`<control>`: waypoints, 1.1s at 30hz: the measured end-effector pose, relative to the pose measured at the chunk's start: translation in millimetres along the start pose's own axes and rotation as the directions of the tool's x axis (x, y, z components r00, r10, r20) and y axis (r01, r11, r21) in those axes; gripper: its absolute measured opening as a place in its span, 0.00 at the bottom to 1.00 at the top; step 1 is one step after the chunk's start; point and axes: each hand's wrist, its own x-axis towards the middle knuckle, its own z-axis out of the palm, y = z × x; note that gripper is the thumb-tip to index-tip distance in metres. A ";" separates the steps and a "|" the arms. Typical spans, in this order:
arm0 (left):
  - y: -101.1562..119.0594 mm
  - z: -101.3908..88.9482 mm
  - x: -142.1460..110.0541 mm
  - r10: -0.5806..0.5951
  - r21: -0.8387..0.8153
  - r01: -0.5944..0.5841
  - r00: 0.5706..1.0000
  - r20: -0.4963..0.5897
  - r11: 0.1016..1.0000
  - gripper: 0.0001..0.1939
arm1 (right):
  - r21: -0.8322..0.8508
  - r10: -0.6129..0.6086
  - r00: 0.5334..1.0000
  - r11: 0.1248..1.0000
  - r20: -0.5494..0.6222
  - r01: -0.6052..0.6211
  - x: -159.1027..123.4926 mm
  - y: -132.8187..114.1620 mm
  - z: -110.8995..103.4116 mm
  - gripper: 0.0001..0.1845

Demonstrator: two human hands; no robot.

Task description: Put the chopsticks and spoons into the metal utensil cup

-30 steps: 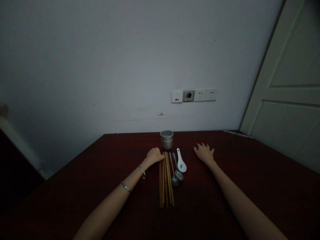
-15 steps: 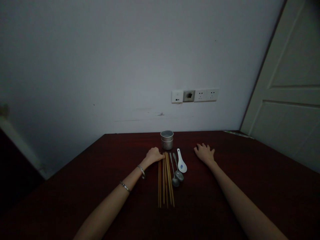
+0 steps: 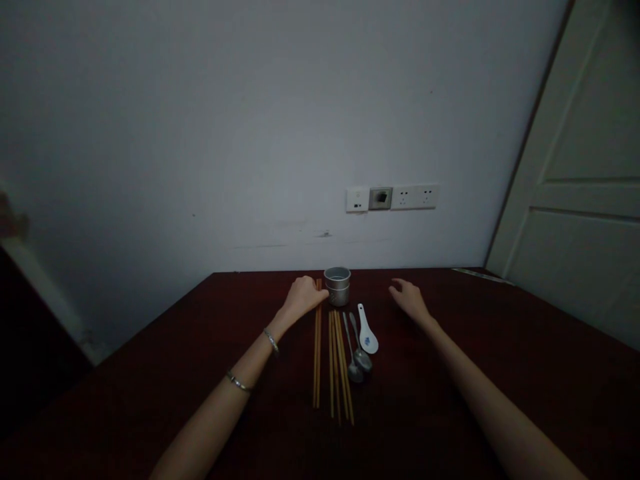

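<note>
My left hand (image 3: pixel 304 293) is closed around the upper ends of a pair of chopsticks (image 3: pixel 317 360), which point down toward me. Just right of them lie several more wooden chopsticks (image 3: pixel 340 367), side by side on the table. Beside those rest two metal spoons (image 3: pixel 355 373) and a white ceramic spoon (image 3: pixel 369 340) with a blue mark. A silver metal cup (image 3: pixel 337 288) stands upright behind the spoons, close to my left hand. Over to the right, my right hand (image 3: pixel 409 298) holds nothing, its thumb and fingers apart.
The dark red table (image 3: pixel 425 413) reaches back to a pale wall (image 3: pixel 280 133). Wall sockets (image 3: pixel 414 197) sit above its far edge. A panelled door (image 3: pixel 585 193) stands at the right, and a thin strip (image 3: pixel 483 275) lies at the far right corner.
My left hand has lifted the pair of chopsticks away from the others, moving them back and slightly left. My right hand has shifted slightly, its fingers less spread. The view has tilted a little.
</note>
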 end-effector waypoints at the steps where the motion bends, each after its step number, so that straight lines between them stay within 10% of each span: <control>1: 3.0 -7.3 -1.8 0.008 -0.004 -0.008 1.000 -0.028 1.000 0.15 | 0.147 -0.012 0.998 0.989 0.065 0.002 -0.6 -15.1 -4.5 0.19; 5: 15.2 -33.0 -11.5 0.024 -0.038 -0.029 0.989 -0.145 0.999 0.13 | 0.698 -0.210 0.875 0.693 0.435 -0.180 -23.1 -82.3 -17.2 0.19; 12: 28.2 -57.1 -27.0 0.065 -0.093 -0.089 0.971 -0.231 0.992 0.12 | 0.739 -0.481 0.590 0.585 0.648 -0.334 -79.4 -137.4 -0.4 0.21; 27: 39.2 -62.6 -36.7 0.063 -0.188 -0.139 0.929 -0.364 0.972 0.08 | 0.743 -0.525 0.664 0.666 0.532 -0.069 -87.6 -154.5 -12.2 0.22; 33: 55.8 -79.1 -26.5 0.151 -0.655 -0.370 0.918 -0.367 0.658 0.13 | 0.736 -0.545 0.693 0.676 0.472 0.029 -80.8 -156.2 -51.6 0.19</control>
